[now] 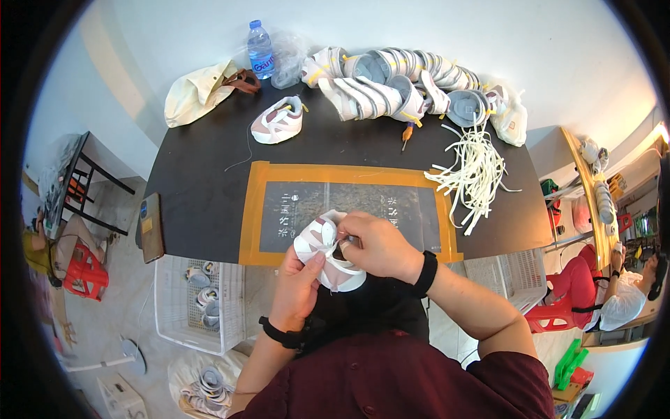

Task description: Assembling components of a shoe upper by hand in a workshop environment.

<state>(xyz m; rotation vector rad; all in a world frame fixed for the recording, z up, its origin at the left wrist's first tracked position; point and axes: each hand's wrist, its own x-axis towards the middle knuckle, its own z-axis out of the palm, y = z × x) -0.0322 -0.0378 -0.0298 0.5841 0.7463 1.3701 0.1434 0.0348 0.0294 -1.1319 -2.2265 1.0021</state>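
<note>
Over the near edge of the table I hold a small white-and-pink shoe upper (317,241). My left hand (296,290) is closed round its left side, thumb on top near the white lacing strip. My right hand (380,244) is closed in a pinch at the shoe's opening, with the fingers bent inward. Something small and dark shows at those fingertips, too little to name. A similar shoe upper (278,121) with a yellow tab lies farther back on the table, a loose thread beside it.
Nested shoe uppers (405,66) line the table's back, before them an orange-handled tool (407,133). White laces (478,171) lie right; a phone (151,227) at the left edge. Also there: water bottle (259,50), cloth bag (199,94). Crates (234,307) stand below; a person (621,300) sits far right.
</note>
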